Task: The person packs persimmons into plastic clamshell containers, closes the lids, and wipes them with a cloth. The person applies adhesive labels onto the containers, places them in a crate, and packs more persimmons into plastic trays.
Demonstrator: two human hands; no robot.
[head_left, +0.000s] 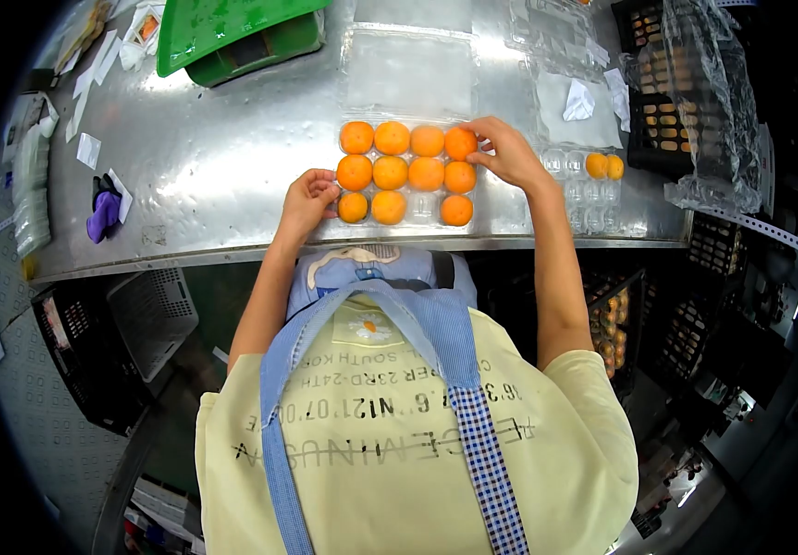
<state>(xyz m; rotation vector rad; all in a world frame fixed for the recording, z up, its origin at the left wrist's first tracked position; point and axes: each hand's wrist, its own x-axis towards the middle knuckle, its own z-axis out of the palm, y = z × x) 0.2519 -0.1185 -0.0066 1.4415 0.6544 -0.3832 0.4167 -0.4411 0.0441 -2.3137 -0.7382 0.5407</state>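
A clear plastic tray (424, 207) lies near the table's front edge with its lid (408, 72) folded open behind it. Oranges (390, 173) sit in three rows; in the front row, the third pocket from the left holds none. At the tray's left edge, my left hand (311, 202) has its thumb and fingertips pinched on the rim. My right hand (505, 155) reaches the back right corner, with thumb and forefinger closed around the right side of the corner orange (460, 142).
A second clear tray (580, 192) on the right holds two oranges (605, 166). A green stand (233, 42) is at the back left, purple scissors or a glove (103, 215) at the left. Black crates (665, 125) stand right; more crates (108, 333) are below the table.
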